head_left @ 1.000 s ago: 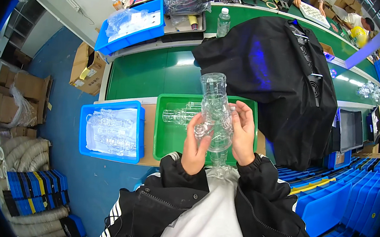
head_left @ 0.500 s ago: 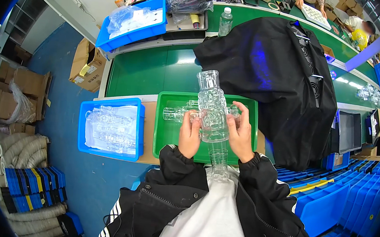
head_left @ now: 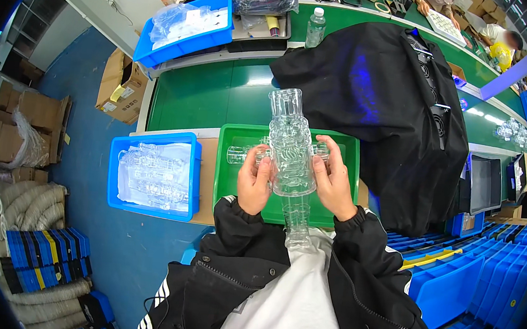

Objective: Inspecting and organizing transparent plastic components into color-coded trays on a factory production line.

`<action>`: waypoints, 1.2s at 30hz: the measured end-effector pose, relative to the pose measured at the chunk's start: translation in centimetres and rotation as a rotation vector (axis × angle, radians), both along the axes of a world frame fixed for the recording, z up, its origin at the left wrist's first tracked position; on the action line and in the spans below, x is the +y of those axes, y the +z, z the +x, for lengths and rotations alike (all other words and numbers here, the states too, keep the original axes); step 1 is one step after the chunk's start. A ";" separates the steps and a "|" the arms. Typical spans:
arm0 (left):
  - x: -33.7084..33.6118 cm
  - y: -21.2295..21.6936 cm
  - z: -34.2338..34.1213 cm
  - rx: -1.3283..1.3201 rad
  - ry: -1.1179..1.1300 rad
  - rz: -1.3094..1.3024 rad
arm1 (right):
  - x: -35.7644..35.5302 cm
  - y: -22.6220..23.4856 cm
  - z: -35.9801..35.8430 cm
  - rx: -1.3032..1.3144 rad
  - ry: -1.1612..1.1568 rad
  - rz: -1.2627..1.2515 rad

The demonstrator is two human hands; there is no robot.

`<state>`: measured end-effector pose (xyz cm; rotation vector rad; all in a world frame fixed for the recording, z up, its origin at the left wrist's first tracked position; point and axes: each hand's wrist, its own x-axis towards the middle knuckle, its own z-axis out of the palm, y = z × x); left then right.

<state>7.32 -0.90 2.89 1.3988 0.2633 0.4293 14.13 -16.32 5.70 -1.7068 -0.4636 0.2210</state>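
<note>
A clear, patterned tube-shaped piece (head_left: 291, 157), wide in the middle and narrower at both ends, is held between my two hands above the green tray (head_left: 224, 208). My left hand (head_left: 254, 182) grips its left side, fingers partly behind it. On the opposite side my right hand (head_left: 334, 184) is closed round it, thumb in front. The lower end of the piece reaches down over my white shirt. Behind it, inside the tray, lies another clear piece (head_left: 237, 155), mostly hidden by my hands and the held one.
Left of the tray stands a blue bin (head_left: 195, 180) with several clear pieces on white lining. A black cloth (head_left: 376, 112) covers equipment to the right. Beyond are a plastic bottle (head_left: 315, 28) and a blue bin with packaging (head_left: 153, 59). Blue crates (head_left: 455, 278) stack at right.
The held clear piece has turned slightly and shifted a little left, its upper end moving up and left. My left hand has moved left with it; both hands keep their hold.
</note>
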 end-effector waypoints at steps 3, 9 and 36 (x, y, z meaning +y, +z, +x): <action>0.2 0.2 0.1 -0.049 0.046 0.052 | 0.7 -0.2 0.0 0.009 0.015 0.233; -1.6 0.3 -0.3 -0.143 0.107 -0.051 | 1.1 0.0 0.4 0.109 0.032 0.335; -3.9 -2.4 -1.2 0.028 -0.381 0.624 | -3.1 4.9 4.5 0.087 -0.161 0.816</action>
